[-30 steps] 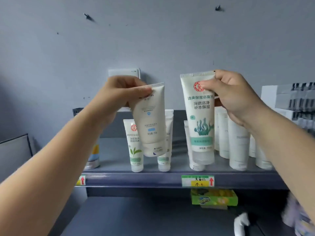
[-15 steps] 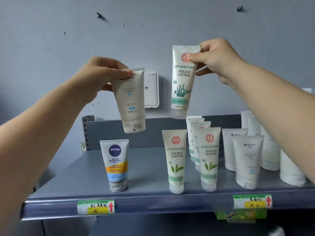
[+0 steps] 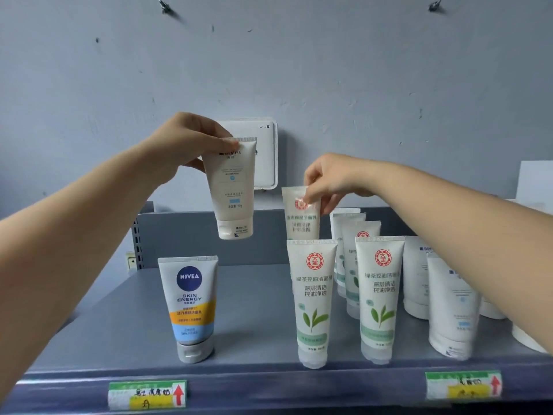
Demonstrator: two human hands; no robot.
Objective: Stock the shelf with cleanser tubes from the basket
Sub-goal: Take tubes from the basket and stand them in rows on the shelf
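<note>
My left hand pinches the crimped top of a plain white cleanser tube, which hangs cap-down above the grey shelf. My right hand grips the top of a white tube with a red logo, lowered behind the front green-tea tube; its lower half is hidden. A second green-tea tube stands to the right. The basket is out of view.
A Nivea tube stands alone at the shelf's left front. Several white tubes crowd the right side under my right forearm. A white router hangs on the wall. Price labels sit on the shelf edge.
My right hand has come down from above the shelf and set its red-logo tube behind the front green-tea tube. My left hand still holds its tube in the air, a little lower.
</note>
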